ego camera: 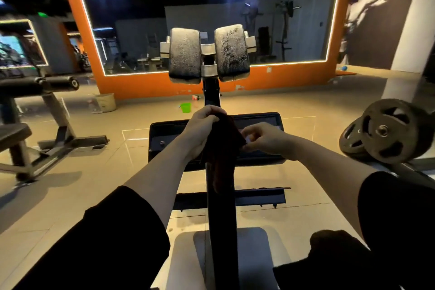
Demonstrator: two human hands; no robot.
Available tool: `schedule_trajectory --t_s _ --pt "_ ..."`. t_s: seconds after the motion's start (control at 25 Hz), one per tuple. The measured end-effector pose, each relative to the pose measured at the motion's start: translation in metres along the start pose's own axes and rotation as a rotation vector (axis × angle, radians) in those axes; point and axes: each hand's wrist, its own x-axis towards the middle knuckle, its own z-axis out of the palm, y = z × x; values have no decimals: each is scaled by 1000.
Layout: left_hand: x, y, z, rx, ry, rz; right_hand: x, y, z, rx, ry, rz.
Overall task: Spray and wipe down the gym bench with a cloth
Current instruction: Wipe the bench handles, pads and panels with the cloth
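1. Tiled floor (70,195) runs back to an orange wall (164,82) framing a large mirror (211,19) edged with a strip of light.
2. Left hand (202,129) has its fingers curled over the top of a dark cloth (223,148), gripping it where it drapes over the black central post (222,219) of the gym bench.
3. Right hand (263,139) is just beside the cloth on its right edge, fingers bent and drawn together in a pinch on the fabric.
4. Both forearms are bare, with black sleeves pushed up near the elbows.
5. Dark and reddish-brown in the dim light, the cloth hangs crumpled, its long axis running down along the post toward the camera, lower end loose.
6. Beyond the hands, the post rises to two worn pads (186,54), side by side and mottled with pale speckles or droplets; I cannot tell which.
7. Behind the hands a black footplate (169,136) lies crosswise.
8. On the floor near the wall sit a small green bucket (185,107) and a pale bin (106,102).
9. Stacked weight plates (386,132) lean at the right; another bench (47,87) stands at the left.
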Motion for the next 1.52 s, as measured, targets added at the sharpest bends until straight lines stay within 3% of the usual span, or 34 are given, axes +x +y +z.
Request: schedule_trajectory --t_s 0.16,0.48,0.6,0.76,0.88,0.96,1.12,1.2,1.36,1.52 --pt "4 0 39 188 60 6 -9 37 -43 32 6 6" --pt "48 -11 161 242 15 -48 -4 135 -116 119 476 9" --pt "61 -17 196 236 34 -67 -2 165 -134 148 537 13" --pt "72 -15 204 176 126 -48 19 164 -153 248 461 -21" --pt "73 -14 211 78 211 -18 29 148 -152 466 177 -86" --pt "79 -15 225 46 237 14 30 152 -145 455 62 -161" --pt "104 -25 251 301 214 145 41 195 -154 486 99 -201" --pt "119 -33 258 500 321 169 51 223 -168 505 122 -153" --pt "123 -53 253 675 556 66 79 266 -179 375 209 36" --pt "112 -81 264 868 618 1 107 271 -167 404 198 -4"
